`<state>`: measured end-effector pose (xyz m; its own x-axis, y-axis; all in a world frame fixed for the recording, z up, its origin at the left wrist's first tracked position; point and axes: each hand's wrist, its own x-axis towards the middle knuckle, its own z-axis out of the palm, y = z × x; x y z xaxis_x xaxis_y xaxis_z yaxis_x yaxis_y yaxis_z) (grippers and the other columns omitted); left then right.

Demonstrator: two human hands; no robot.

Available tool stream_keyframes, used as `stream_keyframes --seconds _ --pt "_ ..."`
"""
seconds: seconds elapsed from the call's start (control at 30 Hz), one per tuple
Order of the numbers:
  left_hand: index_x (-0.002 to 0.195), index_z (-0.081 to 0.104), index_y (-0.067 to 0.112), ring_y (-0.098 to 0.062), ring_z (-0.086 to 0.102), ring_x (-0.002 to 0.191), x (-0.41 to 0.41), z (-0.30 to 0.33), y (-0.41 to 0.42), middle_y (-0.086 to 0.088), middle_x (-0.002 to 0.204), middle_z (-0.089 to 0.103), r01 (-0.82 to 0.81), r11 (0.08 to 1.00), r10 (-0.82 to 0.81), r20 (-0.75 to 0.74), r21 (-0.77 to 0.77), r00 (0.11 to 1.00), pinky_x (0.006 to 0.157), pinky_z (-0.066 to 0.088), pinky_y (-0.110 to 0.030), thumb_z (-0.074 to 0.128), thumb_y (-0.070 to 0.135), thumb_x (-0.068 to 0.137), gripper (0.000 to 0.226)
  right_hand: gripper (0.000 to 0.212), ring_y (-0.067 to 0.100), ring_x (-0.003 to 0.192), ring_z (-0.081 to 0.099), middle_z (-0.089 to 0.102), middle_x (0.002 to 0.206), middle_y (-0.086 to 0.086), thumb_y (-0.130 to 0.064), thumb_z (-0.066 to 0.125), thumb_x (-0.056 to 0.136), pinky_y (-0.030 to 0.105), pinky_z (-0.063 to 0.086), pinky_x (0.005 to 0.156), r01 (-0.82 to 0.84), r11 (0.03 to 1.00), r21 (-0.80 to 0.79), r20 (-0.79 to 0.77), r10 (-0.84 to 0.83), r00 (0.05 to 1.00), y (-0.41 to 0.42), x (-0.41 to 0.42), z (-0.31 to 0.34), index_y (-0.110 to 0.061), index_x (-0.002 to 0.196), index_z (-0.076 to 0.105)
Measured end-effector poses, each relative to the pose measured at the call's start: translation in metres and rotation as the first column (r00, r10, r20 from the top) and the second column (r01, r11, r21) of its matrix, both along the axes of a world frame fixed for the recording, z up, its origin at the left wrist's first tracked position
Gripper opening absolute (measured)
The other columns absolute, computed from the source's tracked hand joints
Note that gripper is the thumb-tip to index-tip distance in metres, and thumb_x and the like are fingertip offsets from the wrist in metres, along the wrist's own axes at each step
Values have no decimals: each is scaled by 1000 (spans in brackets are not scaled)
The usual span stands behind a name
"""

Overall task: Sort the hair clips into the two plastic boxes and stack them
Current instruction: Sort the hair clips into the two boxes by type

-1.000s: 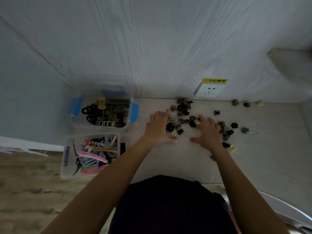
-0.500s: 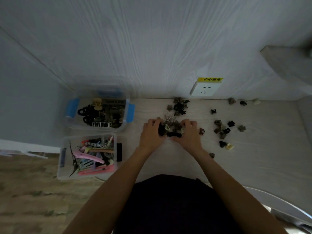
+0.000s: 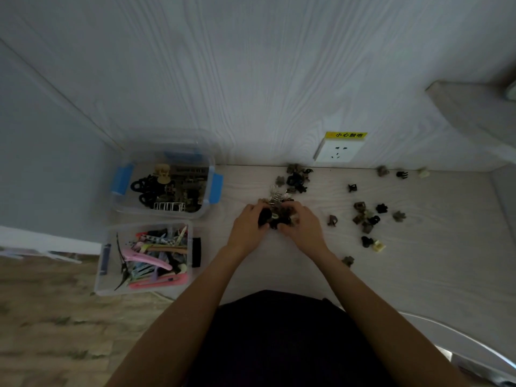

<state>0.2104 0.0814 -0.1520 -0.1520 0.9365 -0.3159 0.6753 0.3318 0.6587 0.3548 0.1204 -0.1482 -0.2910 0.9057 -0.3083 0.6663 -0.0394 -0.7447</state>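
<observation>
Surface [image 3: 418, 275]: a pale wood-grain top set against a white panelled wall, carrying both boxes at its left end and the loose clips across its middle and right.
Far box [image 3: 164, 188]: clear plastic with blue latches, near the wall; it holds dark and tan claw clips and black rings. Rigid and light by the look of it, best lifted by its two short ends.
Near box [image 3: 145, 258]: clear plastic, just in front of the far box, filled with long pink, blue and patterned flat clips; it looks a match for stacking with the other.
Left hand [image 3: 247, 227]: fingers curled around the left side of a gathered heap of claw clips.
Right hand [image 3: 303, 227]: fingers curled around the heap's right side, so both hands cup it between them.
Gathered heap [image 3: 276, 213]: small dark, brown and metallic clips, low on the surface. Likely light, hard, springy and prone to snag or spill; a two-handed scoop from beneath seems safest.
Scattered clips [image 3: 365, 216]: loose, well apart to the right, with others near the wall. Each would probably suit a pinch across its body.
</observation>
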Motion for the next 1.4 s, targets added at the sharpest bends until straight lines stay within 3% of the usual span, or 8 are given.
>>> stream_keyframes --seconds 0.17,0.3,0.47,0.7,0.83,0.93,1.2,1.4 --pt "117 56 17 -15 57 106 -3 17 -2 -2 115 62 -115 988 96 185 99 978 92 43 -23 63 11 82 36 30 15 100 59 62 100 -6 -10 70 78 17 44 80 22 1000 7 -166 -20 986 -1 -2 21 -21 105 64" --pt "114 56 20 -8 57 101 -22 52 -7 2 109 60 -212 954 130 342 214 931 89 46 -16 62 9 85 31 28 12 93 62 63 99 -10 -11 69 80 25 52 82 1 1000 7 -331 1 944 3 -18 55 -20 105 64" --pt "113 56 21 -8 55 103 -74 87 -16 0 115 58 -317 883 210 313 346 926 86 45 -13 64 7 84 34 28 19 88 66 64 101 3 -3 70 78 29 58 78 -94 985 -143 -574 -6 819 11 -77 93 -19 102 64" --pt "103 55 22 -17 58 96 -144 92 -40 3 100 59 -480 845 416 275 234 867 84 47 -31 62 19 83 21 27 5 64 62 61 100 7 -8 66 83 15 56 59 -376 925 -52 -383 329 863 23 -161 107 -8 110 62" --pt "109 57 9 -26 57 92 -178 81 -50 -9 100 61 -383 891 412 -82 244 907 75 43 -30 59 10 85 24 29 23 90 64 64 113 9 -15 65 83 36 55 78 -529 839 128 -57 538 841 25 -188 102 -13 112 63" --pt "117 56 10 -35 56 98 -198 79 -53 -18 111 58 -307 919 361 -217 247 907 80 43 -37 62 8 83 35 35 24 103 56 60 115 12 -12 63 83 29 42 80 -654 740 158 115 644 756 24 -194 100 -14 118 60" --pt "120 57 17 -32 56 101 -192 82 -53 -11 111 63 -173 921 308 -378 350 873 84 46 -39 58 22 88 32 38 23 110 54 55 126 6 -11 59 85 30 43 89 -604 739 297 113 601 791 14 -161 107 -14 122 56" --pt "104 65 10 -14 58 83 -107 93 -43 -5 92 69 -18 683 224 -185 730 957 73 48 -25 52 20 91 21 26 15 98 55 62 109 0 -13 55 89 25 44 84 -364 814 452 95 362 927 -10 -58 90 -21 113 60"
